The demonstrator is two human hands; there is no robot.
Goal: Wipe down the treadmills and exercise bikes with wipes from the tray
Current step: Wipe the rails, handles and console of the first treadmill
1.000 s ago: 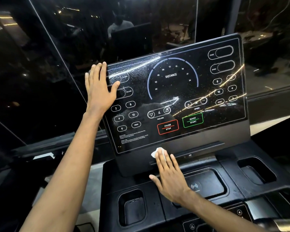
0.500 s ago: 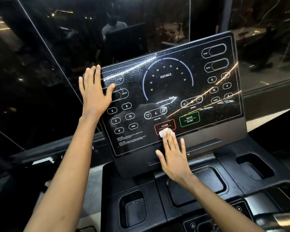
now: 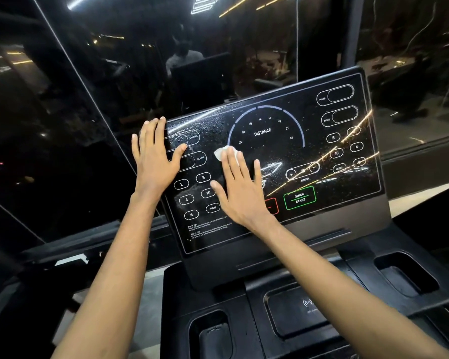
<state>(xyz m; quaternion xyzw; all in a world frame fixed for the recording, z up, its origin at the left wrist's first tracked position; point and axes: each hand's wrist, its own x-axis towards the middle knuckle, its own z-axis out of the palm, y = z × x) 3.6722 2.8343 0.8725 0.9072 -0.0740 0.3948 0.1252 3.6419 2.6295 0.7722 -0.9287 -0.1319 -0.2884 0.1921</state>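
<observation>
Since half a second ago, the right hand [image 3: 240, 193] is sliding the wipe [image 3: 224, 152] up the treadmill console [image 3: 322, 141], from the red pause button near the lower edge to the middle of the panel.

Seen from the head camera, that hand is lying flat on the glossy face with its fingers straight and slightly spread. It is pressing the small white wipe under the fingertips, and no finger is curling round it. The wipe is sitting just left of and below the DISTANCE dial [image 3: 266, 130], its crumpled edge peeking out past the fingertips. The palm is covering most of the red button, while the green QUICK START button [image 3: 299, 197] is showing just to its right.

The left hand [image 3: 154, 161] is still resting at the console's upper left corner. Its fingers are lying straight over the edge, the thumb is reaching onto the panel, and it is holding nothing.

Wet streaks and droplets are glinting across the panel. Below the console, a left cup holder [image 3: 213, 335] and a right cup holder [image 3: 407, 275] are flanking a flat tray [image 3: 290, 325] marked with a wireless symbol. A dark glass wall [image 3: 62, 125] behind the machine is reflecting ceiling lights.
</observation>
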